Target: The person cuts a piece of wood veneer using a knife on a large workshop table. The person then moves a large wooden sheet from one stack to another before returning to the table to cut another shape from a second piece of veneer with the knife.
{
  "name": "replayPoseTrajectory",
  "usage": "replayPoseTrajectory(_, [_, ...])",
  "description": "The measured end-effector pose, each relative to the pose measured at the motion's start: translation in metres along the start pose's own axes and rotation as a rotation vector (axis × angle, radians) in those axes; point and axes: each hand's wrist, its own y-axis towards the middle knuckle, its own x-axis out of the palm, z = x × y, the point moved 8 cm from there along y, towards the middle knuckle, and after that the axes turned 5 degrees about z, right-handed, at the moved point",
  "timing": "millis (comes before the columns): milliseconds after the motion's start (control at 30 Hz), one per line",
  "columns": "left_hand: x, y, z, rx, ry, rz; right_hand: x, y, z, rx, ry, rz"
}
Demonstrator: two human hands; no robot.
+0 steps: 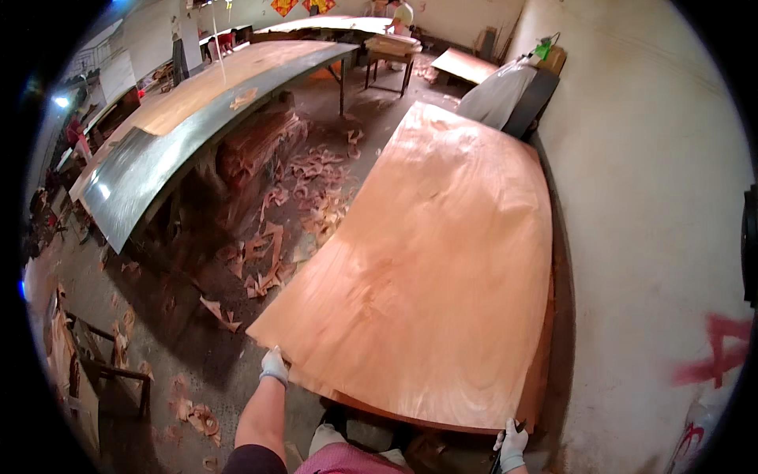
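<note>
Our pink top (351, 462) sits nearest; the wood veneer sheet (426, 276) spreads beside the wall (647, 237); our left hand (274, 366) pinches its edge, our right hand (513, 446) wraps fingers around a dark tool (497, 462) near its corner; we seem to be steadying it; shifting calls for even support.

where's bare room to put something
The veneer sheet ahead of the left hand and right hand, up to its far edge; near end of the grey strip on the long table. Crowded: floor between table and sheet, strewn with scraps.

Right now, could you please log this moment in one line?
left white-gloved hand: near edge, broad tan wooden sheet | right white-gloved hand: sheet's near-right corner, slim dark object
</note>
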Motion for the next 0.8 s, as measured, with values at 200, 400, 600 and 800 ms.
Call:
replayPoseTrajectory(200, [-0.020, 0.004, -0.028, 0.127, 0.127, 0.058, -0.014, 0.035, 0.065, 0.067, -0.113, 0.134])
replayPoseTrajectory(400, [-0.100, 0.057, -0.090, 0.109, 0.108, 0.196, 0.009, 0.054, 0.105, 0.082, -0.102, 0.061])
replayPoseTrajectory(600, [-0.133, 0.085, -0.168, -0.044, 0.159, 0.201, 0.020, 0.071, 0.150, 0.180, -0.129, 0.090])
replayPoseTrajectory(800, [-0.137, 0.099, -0.205, -0.148, 0.203, 0.266, 0.015, 0.104, 0.184, 0.223, -0.186, 0.071])
